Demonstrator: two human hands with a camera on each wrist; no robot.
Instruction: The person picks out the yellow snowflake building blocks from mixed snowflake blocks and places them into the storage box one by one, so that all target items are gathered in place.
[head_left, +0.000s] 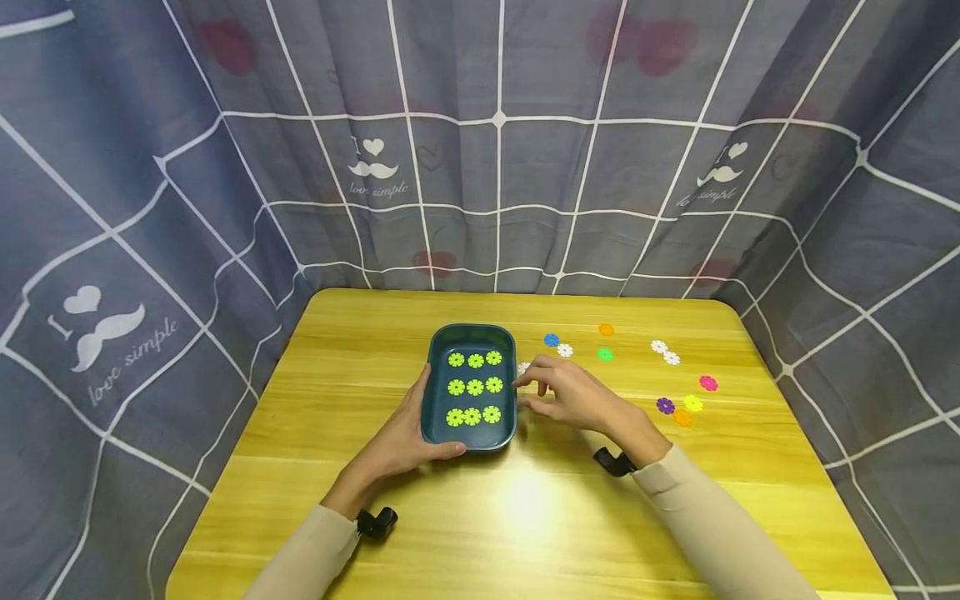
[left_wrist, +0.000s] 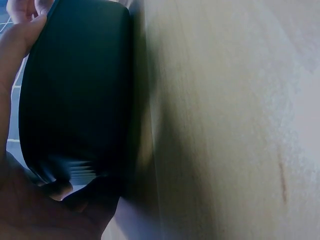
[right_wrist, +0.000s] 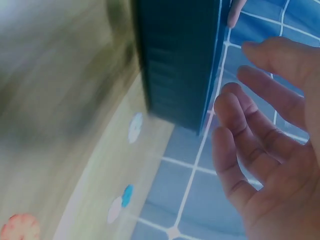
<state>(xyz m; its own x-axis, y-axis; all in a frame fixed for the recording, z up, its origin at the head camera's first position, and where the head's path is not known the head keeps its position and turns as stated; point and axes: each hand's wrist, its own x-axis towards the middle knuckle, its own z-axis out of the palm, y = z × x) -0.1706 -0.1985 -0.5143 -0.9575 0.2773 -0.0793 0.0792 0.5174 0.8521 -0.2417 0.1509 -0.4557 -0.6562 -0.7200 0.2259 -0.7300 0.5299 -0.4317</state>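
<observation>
A dark teal rectangular tray (head_left: 498, 433) with rounded corners is near the middle of the table. Inside it lie yellow-green notched plastic discs (head_left: 475, 387), in three rows of three; two in the front row touch. My left hand (head_left: 408, 433) grips the tray from its left side, fingers along the wall and thumb at the front rim. In the left wrist view that hand wraps the tray's end (left_wrist: 75, 100). My right hand (head_left: 570, 393) is beside the tray's right wall with loosely bent fingers and nothing between them. Whether its fingertips touch the wall, I cannot tell.
Loose discs lie on the wooden table (head_left: 337, 350) right of the tray: blue (head_left: 552, 340), white (head_left: 566, 350), green (head_left: 605, 355), pink (head_left: 708, 382), purple (head_left: 665, 406) and others. One white disc (head_left: 523, 367) lies close to the tray. A grey checked curtain (head_left: 465, 167) surrounds the table's back and sides.
</observation>
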